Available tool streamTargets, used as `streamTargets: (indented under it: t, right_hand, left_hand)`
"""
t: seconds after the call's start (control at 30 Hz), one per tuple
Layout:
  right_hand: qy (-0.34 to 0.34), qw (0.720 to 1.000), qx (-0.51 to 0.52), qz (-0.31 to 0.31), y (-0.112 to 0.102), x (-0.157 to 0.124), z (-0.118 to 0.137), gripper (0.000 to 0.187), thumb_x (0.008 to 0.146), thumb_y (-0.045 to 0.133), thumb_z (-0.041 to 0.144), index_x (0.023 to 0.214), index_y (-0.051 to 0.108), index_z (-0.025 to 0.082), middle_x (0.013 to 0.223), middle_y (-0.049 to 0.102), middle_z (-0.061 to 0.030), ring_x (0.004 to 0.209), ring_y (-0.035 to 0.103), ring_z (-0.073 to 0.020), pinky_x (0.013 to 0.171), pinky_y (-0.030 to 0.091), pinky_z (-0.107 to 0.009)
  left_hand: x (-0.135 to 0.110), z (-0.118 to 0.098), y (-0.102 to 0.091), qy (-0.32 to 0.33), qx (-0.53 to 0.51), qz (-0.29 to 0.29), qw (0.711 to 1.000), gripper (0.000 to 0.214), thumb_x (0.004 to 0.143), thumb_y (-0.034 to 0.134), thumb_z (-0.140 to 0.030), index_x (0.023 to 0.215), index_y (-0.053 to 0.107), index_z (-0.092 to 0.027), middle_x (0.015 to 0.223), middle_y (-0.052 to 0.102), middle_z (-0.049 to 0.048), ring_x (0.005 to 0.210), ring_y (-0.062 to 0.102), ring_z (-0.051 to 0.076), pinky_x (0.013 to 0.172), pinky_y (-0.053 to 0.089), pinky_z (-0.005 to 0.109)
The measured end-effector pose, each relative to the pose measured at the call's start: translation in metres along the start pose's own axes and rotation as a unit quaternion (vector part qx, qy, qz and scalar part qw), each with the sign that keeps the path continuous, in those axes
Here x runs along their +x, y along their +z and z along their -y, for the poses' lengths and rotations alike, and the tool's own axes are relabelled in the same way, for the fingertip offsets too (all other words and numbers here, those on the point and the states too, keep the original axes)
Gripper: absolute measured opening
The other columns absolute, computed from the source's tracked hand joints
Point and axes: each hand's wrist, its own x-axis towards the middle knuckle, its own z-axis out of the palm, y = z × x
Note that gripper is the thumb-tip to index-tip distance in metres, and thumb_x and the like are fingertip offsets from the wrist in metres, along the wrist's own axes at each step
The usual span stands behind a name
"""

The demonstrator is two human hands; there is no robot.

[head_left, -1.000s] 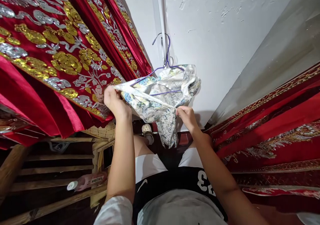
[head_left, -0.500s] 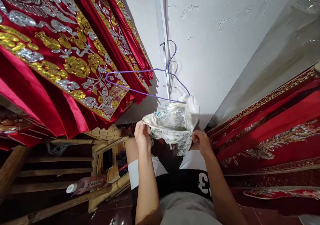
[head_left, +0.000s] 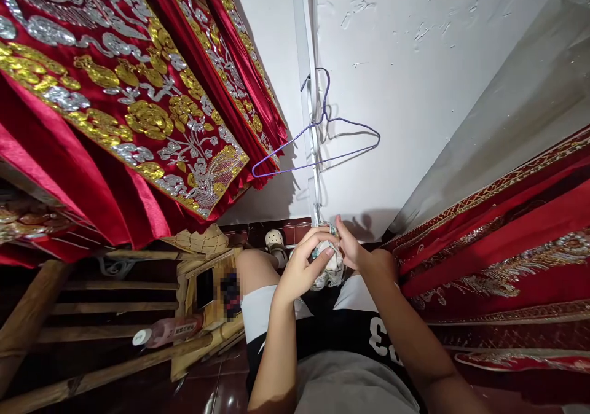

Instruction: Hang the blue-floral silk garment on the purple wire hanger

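Note:
A pale patterned cloth [head_left: 332, 269], its exact kind not clear, is bunched into a small bundle between my thighs. My left hand [head_left: 306, 263] wraps over it from the left, fingers curled across the top and thumb pressed on the front. From the right, my right hand [head_left: 354, 249] grips the bundle's edge with its thumb pointing up; its other fingers are partly hidden by the cloth. Beyond both hands, a purple wire hanger [head_left: 295, 169] hangs by its hook on a white strip [head_left: 315, 187] along the wall, with no cloth on it.
Red sequined garments [head_left: 152, 116] hang at the left, and more red embroidered fabric [head_left: 498, 260] is at the right. A bamboo rack [head_left: 124, 308] at lower left bears a bottle [head_left: 168, 331] and a dark phone-like slab [head_left: 205, 288]. A light clog [head_left: 274, 238] shows on the floor.
The cloth has come off the hanger's right end and been gathered from a spread shape into a bundle. My hands have moved together. The hanger has swung right and hangs more level.

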Motion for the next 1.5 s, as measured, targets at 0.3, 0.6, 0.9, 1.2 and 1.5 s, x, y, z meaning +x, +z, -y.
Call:
streamTargets:
  t: [0.3,0.6,0.9,1.2,1.5]
  right_hand:
    - [-0.046,0.938,-0.314,0.137,0.006,-0.010,0.084,0.023,0.068,0.084,0.028,0.084,0.072,0.015,0.078,0.070,-0.0009,0.069,0.061,-0.0156,0.064,0.048,-0.026]
    - [-0.329,0.862,-0.337,-0.185,-0.029,0.054,0.139,0.044,0.078,0.056,0.019,0.120,0.068,0.022,0.071,0.061,0.0036,0.050,0.037,-0.0113,0.053,0.033,-0.026]
    - [-0.327,0.834,-0.402,-0.187,-0.063,0.068,0.098,0.011,0.083,0.051,0.027,0.081,0.060,0.020,0.073,0.059,0.0005,0.070,0.050,-0.0164,0.064,0.035,-0.027]
    - [-0.319,0.804,-0.448,-0.225,-0.055,-0.010,0.124,0.021,0.079,0.053,0.025,0.061,0.043,0.021,0.059,0.038,0.0033,0.060,0.035,-0.0123,0.057,0.023,-0.028]
    - [-0.273,0.823,-0.442,-0.229,-0.044,-0.004,0.105,0.016,0.079,0.051,0.028,0.065,0.050,0.021,0.061,0.046,0.0020,0.061,0.041,-0.0139,0.057,0.030,-0.028]
  left_hand:
    - [-0.015,0.048,-0.041,-0.108,0.045,0.064,0.991,0.058,0.102,0.038,-0.064,0.133,0.064,-0.022,0.135,0.068,0.0110,0.134,0.057,0.033,0.117,0.043,0.045]
    - [-0.029,0.045,-0.092,-0.197,0.361,0.106,0.905,0.039,0.102,0.039,-0.047,0.104,0.068,-0.020,0.087,0.075,0.0098,0.077,0.068,0.028,0.078,0.049,0.036]
    - [-0.023,0.028,-0.135,-0.166,0.519,0.110,0.831,0.025,0.092,0.041,-0.018,0.099,0.065,-0.021,0.118,0.073,0.0150,0.125,0.060,0.036,0.118,0.011,0.078]
    - [0.042,-0.020,-0.140,0.049,0.375,-0.094,0.921,0.026,0.099,0.040,-0.034,0.079,0.051,-0.022,0.103,0.065,0.0113,0.104,0.059,0.028,0.100,0.047,0.043]
    - [0.115,-0.038,-0.142,0.049,0.173,-0.064,0.982,0.043,0.083,0.062,-0.023,0.125,0.060,-0.019,0.083,0.069,0.0020,0.072,0.064,0.017,0.071,0.051,0.028]
